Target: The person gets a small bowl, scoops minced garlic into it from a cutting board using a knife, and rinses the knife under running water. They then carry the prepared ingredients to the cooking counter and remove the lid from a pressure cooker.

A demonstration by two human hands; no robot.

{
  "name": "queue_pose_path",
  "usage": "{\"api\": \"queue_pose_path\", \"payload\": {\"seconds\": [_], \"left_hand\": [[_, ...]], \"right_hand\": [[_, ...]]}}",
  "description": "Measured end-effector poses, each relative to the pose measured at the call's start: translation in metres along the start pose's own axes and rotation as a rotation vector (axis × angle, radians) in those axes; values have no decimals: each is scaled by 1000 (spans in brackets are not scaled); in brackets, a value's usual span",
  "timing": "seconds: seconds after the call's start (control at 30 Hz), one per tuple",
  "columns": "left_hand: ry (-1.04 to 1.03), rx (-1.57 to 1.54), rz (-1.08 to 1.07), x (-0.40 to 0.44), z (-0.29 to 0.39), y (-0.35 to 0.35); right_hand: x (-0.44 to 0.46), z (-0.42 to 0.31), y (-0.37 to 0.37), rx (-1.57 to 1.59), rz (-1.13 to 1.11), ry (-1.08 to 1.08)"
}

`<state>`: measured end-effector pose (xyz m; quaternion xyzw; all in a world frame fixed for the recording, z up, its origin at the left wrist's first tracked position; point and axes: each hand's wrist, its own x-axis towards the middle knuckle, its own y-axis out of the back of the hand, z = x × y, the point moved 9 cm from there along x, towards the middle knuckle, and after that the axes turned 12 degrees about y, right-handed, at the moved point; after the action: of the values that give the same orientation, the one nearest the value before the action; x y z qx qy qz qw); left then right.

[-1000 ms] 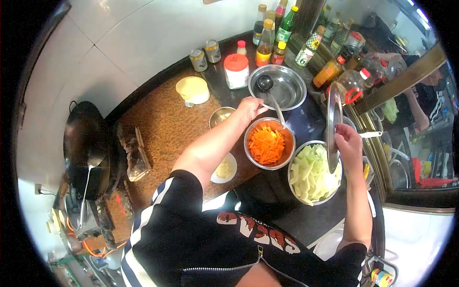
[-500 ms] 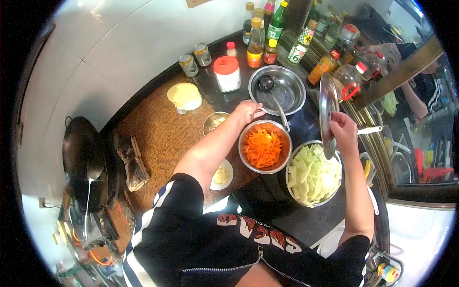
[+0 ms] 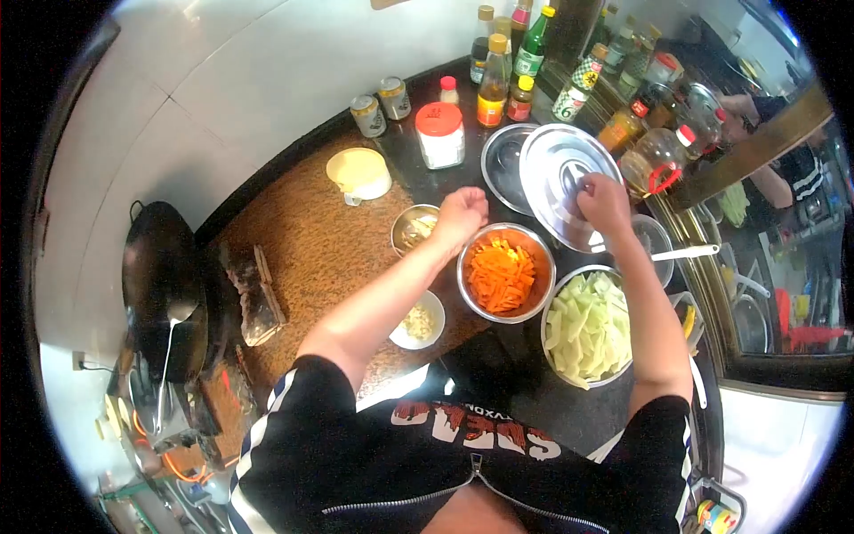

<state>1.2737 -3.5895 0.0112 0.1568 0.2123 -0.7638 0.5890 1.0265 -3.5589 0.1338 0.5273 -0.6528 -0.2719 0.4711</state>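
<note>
My right hand (image 3: 605, 205) grips a round shiny metal lid (image 3: 556, 169) near its middle, holding it tilted over the right part of a steel basin (image 3: 505, 173). My left hand (image 3: 463, 215) has its fingers curled, close to the basin's near-left edge; anything inside them is hidden. Below it stands a metal bowl of cut orange carrot strips (image 3: 503, 276). To the right, a larger bowl holds pale green vegetable slices (image 3: 587, 329). Beside my left wrist is a small metal bowl (image 3: 400, 233) with pale pieces. A white bowl of chopped garlic-like bits (image 3: 416, 322) lies near my forearm.
Sauce bottles (image 3: 494, 80) and a red-lidded jar (image 3: 440, 135) line the back. Two cans (image 3: 367, 117) and a yellow-lidded container (image 3: 359, 175) stand left. A dark wok (image 3: 165, 276) with a metal spatula (image 3: 169, 356) is far left. A white-handled strainer (image 3: 654, 249) sits right.
The lid has turned from edge-on to face up and moved left over the basin, covering the ladle seen there before. My left hand has drawn slightly away from the basin's rim.
</note>
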Motion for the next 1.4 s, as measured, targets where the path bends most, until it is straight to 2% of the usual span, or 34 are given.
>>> {"api": "queue_pose_path", "payload": {"seconds": [0.07, 0.13, 0.23, 0.4, 0.47, 0.53, 0.67, 0.77, 0.8, 0.87, 0.93, 1.0, 1.13, 1.27, 1.4], "left_hand": [[-8, -21, -78, -37, 2, 2], [-46, 102, -133, -74, 4, 12], [-8, -5, -126, -120, -9, 45], [41, -148, 39, -181, -44, 125], [58, -193, 109, -198, -60, 152], [68, -288, 177, -216, -73, 175], [65, -373, 247, -231, -99, 201], [82, -378, 254, -237, -105, 203], [94, -367, 265, -237, -109, 204], [73, -390, 266, -241, -109, 199], [74, -366, 266, -245, -106, 194], [74, -380, 240, -243, -114, 192], [136, -382, 227, -249, -115, 182], [135, -316, 214, -260, -116, 170], [131, -305, 237, -278, -127, 164]], "right_hand": [[18, -2, -30, -165, -75, 86], [34, -3, -55, -222, -96, 111], [50, -1, -83, -301, -115, 149], [65, 11, -108, -236, -117, 126], [68, 6, -107, -311, -213, 59], [70, 10, -110, -266, -161, 136], [73, 36, -136, -413, -187, 216], [67, 27, -131, -406, -203, 190], [61, 20, -122, -391, -87, 250], [56, 20, -118, -361, -5, 285], [40, -31, -95, -319, -12, 283], [29, -52, -104, -337, -88, 306], [-38, -170, -84, 136, -181, 549], [-112, -261, -61, 189, -171, 832], [-155, -308, -39, 259, -245, 853]]}}
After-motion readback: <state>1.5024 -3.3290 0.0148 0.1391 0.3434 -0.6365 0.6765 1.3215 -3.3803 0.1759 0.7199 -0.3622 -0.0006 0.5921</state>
